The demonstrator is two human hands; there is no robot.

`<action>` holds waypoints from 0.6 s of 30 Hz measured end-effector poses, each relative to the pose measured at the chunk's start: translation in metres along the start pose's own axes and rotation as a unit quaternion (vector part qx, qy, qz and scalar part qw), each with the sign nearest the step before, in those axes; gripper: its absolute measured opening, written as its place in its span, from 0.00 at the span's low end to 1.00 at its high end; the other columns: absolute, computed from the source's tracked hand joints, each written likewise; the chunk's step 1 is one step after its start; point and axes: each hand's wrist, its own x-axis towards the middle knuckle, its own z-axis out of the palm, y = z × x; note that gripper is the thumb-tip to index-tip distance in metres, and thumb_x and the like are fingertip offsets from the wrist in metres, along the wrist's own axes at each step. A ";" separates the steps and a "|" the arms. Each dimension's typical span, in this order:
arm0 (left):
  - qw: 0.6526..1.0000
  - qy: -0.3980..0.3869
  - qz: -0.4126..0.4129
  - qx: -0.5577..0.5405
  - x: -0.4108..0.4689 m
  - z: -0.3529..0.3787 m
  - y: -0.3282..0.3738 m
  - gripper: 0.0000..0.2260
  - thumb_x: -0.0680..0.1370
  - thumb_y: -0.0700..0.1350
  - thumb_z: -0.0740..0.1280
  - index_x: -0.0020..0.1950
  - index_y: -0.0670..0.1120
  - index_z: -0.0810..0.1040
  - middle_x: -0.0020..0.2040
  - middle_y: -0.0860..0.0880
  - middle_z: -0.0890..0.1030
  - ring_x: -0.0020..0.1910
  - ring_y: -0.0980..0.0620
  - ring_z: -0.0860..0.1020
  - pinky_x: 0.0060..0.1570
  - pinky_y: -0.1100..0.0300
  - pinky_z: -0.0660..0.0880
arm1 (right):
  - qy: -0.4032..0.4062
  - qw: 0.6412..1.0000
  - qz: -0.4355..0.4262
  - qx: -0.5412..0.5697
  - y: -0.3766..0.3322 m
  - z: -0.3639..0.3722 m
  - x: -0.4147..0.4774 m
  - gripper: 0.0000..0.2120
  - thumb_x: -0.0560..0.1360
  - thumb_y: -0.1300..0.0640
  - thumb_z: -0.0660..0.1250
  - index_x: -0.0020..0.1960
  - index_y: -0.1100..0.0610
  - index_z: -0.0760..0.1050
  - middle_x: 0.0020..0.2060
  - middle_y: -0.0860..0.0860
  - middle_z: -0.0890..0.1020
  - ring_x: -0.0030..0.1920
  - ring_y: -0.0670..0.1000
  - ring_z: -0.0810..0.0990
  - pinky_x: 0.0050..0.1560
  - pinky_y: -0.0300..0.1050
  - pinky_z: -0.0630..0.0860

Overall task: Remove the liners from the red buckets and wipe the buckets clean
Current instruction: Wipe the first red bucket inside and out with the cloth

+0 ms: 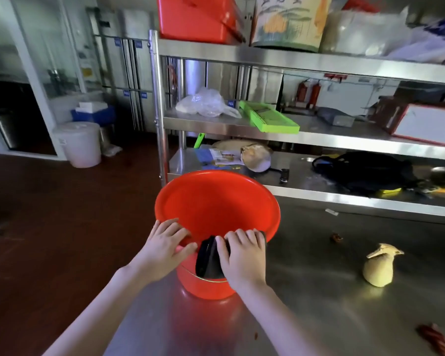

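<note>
A red bucket (216, 201) stands on the steel table (319, 291), tilted slightly towards me, with no liner visible inside. My left hand (165, 247) grips the near rim on the left, fingers curled over the edge. My right hand (242, 255) presses a dark cloth (208, 260) against the near rim and outer wall, fingers curled over it. A second red container (195, 16) sits on the top shelf.
A steel shelf rack (306, 60) stands behind the table with bags, a green tray (267, 116), a black backpack (365, 173) and papers. A tan lump (378, 268) and red scraps (434, 340) lie on the table at right. A white bucket (80, 145) stands on the floor at left.
</note>
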 end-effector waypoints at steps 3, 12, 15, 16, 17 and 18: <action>0.998 0.036 0.042 -0.020 0.007 0.007 -0.016 0.33 0.73 0.75 0.48 0.55 0.51 0.77 0.55 0.57 0.73 0.69 0.49 0.66 0.73 0.42 0.49 | -0.001 0.997 -0.075 0.025 0.024 0.005 0.008 0.16 0.80 0.50 0.57 0.37 0.53 0.76 0.33 0.45 0.77 0.37 0.52 0.74 0.50 0.49 0.71; 0.994 0.051 0.099 0.024 0.011 0.011 -0.027 0.20 0.79 0.67 0.49 0.56 0.55 0.70 0.50 0.61 0.65 0.59 0.61 0.64 0.74 0.42 0.49 | -0.209 0.973 -0.087 0.052 0.134 -0.003 0.095 0.13 0.80 0.63 0.61 0.40 0.61 0.80 0.46 0.53 0.82 0.61 0.53 0.75 0.72 0.44 0.58; 0.993 0.058 0.086 0.058 0.010 0.007 -0.018 0.22 0.79 0.66 0.49 0.55 0.53 0.73 0.48 0.58 0.68 0.56 0.56 0.70 0.74 0.40 0.54 | -0.096 0.994 -0.031 0.034 0.103 0.003 0.064 0.16 0.77 0.62 0.58 0.32 0.60 0.77 0.33 0.54 0.79 0.44 0.58 0.78 0.63 0.54 0.69; 0.993 0.058 0.080 0.065 0.010 0.005 -0.012 0.22 0.79 0.66 0.50 0.55 0.52 0.74 0.48 0.57 0.69 0.55 0.54 0.71 0.73 0.40 0.56 | -0.045 0.998 -0.028 0.019 0.083 0.006 0.047 0.17 0.76 0.59 0.56 0.31 0.58 0.75 0.30 0.52 0.77 0.39 0.57 0.76 0.58 0.54 0.71; 0.993 0.056 0.075 0.077 0.010 0.003 -0.003 0.22 0.79 0.64 0.51 0.54 0.51 0.75 0.47 0.56 0.70 0.53 0.53 0.72 0.72 0.39 0.58 | -0.012 1.000 -0.027 0.005 0.061 0.008 0.031 0.18 0.77 0.57 0.55 0.31 0.55 0.74 0.29 0.50 0.76 0.37 0.57 0.75 0.55 0.53 0.72; 0.992 0.054 0.072 0.094 0.008 0.002 0.006 0.20 0.78 0.62 0.52 0.54 0.50 0.76 0.47 0.54 0.71 0.52 0.50 0.74 0.70 0.38 0.61 | 0.006 1.000 -0.018 -0.005 0.038 0.010 0.020 0.18 0.78 0.56 0.55 0.32 0.53 0.74 0.29 0.49 0.76 0.36 0.56 0.73 0.52 0.53 0.72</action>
